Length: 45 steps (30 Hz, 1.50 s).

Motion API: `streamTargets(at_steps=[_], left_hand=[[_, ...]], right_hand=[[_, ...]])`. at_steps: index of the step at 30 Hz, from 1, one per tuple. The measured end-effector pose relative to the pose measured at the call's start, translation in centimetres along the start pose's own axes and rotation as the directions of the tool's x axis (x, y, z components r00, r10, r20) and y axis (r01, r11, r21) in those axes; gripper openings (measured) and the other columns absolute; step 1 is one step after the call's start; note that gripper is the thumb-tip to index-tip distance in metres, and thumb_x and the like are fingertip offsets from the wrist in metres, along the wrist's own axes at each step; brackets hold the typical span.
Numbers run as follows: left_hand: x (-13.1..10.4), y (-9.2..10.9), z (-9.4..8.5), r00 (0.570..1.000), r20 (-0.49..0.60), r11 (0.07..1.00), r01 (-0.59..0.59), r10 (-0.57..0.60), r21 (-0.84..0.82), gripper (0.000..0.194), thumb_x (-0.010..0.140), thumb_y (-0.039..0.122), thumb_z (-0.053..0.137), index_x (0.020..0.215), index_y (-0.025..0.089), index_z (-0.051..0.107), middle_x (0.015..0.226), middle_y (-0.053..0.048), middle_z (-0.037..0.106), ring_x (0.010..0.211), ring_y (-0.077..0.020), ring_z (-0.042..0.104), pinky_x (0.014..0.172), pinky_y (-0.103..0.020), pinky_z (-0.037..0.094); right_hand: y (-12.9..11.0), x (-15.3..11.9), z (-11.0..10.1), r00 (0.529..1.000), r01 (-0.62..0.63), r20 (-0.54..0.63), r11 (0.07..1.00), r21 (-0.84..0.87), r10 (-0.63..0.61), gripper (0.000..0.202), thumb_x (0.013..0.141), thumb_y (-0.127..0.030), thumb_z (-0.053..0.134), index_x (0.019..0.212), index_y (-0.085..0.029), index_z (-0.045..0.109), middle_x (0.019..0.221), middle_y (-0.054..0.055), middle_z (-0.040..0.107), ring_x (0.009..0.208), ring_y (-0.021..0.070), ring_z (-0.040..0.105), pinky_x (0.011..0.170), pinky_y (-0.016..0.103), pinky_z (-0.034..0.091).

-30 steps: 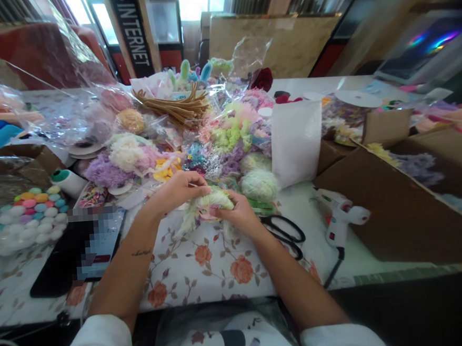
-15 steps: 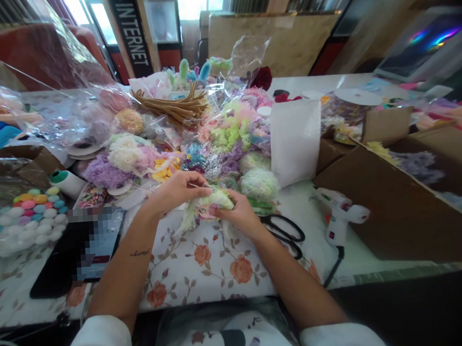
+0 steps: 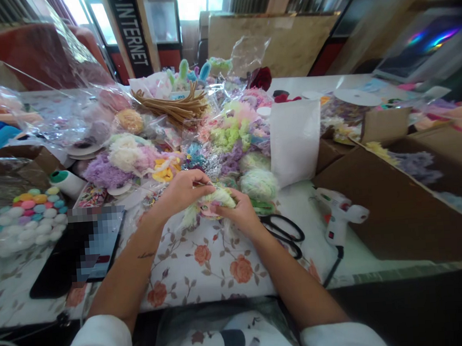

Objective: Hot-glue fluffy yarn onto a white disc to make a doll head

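Observation:
A small doll head (image 3: 208, 208) with pale yellow-green yarn hair (image 3: 221, 196) is held above the flowered tablecloth (image 3: 182, 266). My right hand (image 3: 239, 208) grips it from the right, thumb across the front by the face. My left hand (image 3: 188, 193) is at the upper left of the yarn, fingers pinched together on its top; anything finer between the fingertips is too small to make out. Pale green yarn (image 3: 259, 184) lies behind my right hand.
Black-handled scissors (image 3: 285, 232) and a white glue gun (image 3: 339, 215) lie right, before a cardboard box (image 3: 375, 205). A tablet (image 3: 101, 245) and a bag of pompoms (image 3: 40, 223) are left. Yarn, brown stems (image 3: 175, 108) and a white packet (image 3: 295, 137) stand behind.
My left hand has shifted slightly right and down over the yarn hair. More of the doll's face shows now. My right hand has hardly moved.

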<state>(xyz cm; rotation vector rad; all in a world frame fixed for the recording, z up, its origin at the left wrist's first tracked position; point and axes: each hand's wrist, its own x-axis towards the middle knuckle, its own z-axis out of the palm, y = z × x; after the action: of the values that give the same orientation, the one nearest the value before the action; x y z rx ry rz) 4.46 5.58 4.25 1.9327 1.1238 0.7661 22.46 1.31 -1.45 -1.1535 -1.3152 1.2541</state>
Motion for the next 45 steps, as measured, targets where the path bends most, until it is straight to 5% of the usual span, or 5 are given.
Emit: streamTargets(at_steps=[18,25,29,35,45], left_hand=[[-0.2,-1.1,-0.9,0.983,0.183,0.933,0.062,0.005,-0.356,0.042,0.075,0.04,0.076,0.106,0.019,0.057,0.093,-0.002,0.053,0.084,-0.0133,0.053,0.07,-0.024,0.044],[-0.2,-1.1,-0.9,0.985,0.166,0.986,-0.013,0.041,-0.166,0.039,0.075,0.044,0.076,0.104,0.022,0.063,0.08,0.002,0.046,0.074,-0.0119,0.047,0.065,-0.024,0.04],[-0.4,-0.7,-1.3,0.989,0.144,0.992,-0.009,0.028,-0.128,0.044,0.073,0.045,0.077,0.109,0.024,0.062,0.094,-0.001,0.056,0.085,-0.0145,0.055,0.074,-0.026,0.045],[-0.8,0.1,-2.2,1.0,-0.024,0.997,0.009,-0.011,-0.073,0.031,0.078,0.047,0.07,0.086,0.018,0.065,0.099,-0.005,0.065,0.092,-0.0189,0.062,0.085,-0.033,0.049],[-0.7,0.4,-1.7,0.992,0.094,0.989,-0.1,0.089,0.109,0.025,0.081,0.044,0.067,0.075,0.02,0.067,0.097,-0.004,0.068,0.095,-0.0211,0.061,0.09,-0.035,0.045]], right_hand=[[-0.1,0.0,-0.1,0.999,0.047,0.014,0.996,0.078,-0.049,0.034,0.058,-0.034,0.084,0.083,-0.02,0.067,0.076,-0.001,0.062,0.066,0.014,0.052,0.062,0.026,0.043],[0.5,0.0,-0.1,0.998,0.068,0.011,0.994,0.08,-0.069,0.032,0.055,-0.031,0.086,0.079,-0.018,0.068,0.074,-0.002,0.06,0.065,0.013,0.052,0.06,0.024,0.044],[0.3,0.0,0.0,0.997,0.078,0.003,0.994,0.071,-0.078,0.03,0.057,-0.03,0.084,0.08,-0.019,0.068,0.074,-0.002,0.061,0.065,0.013,0.052,0.06,0.024,0.044],[0.3,0.0,0.0,0.995,0.079,0.049,0.995,0.054,-0.082,0.032,0.06,-0.033,0.083,0.085,-0.019,0.069,0.076,0.0,0.063,0.066,0.014,0.054,0.06,0.025,0.045],[0.6,-0.1,-0.1,0.991,0.119,0.071,0.991,-0.052,-0.115,0.032,0.062,-0.033,0.082,0.086,-0.017,0.069,0.075,-0.001,0.058,0.067,0.0135,0.049,0.061,0.024,0.04]])
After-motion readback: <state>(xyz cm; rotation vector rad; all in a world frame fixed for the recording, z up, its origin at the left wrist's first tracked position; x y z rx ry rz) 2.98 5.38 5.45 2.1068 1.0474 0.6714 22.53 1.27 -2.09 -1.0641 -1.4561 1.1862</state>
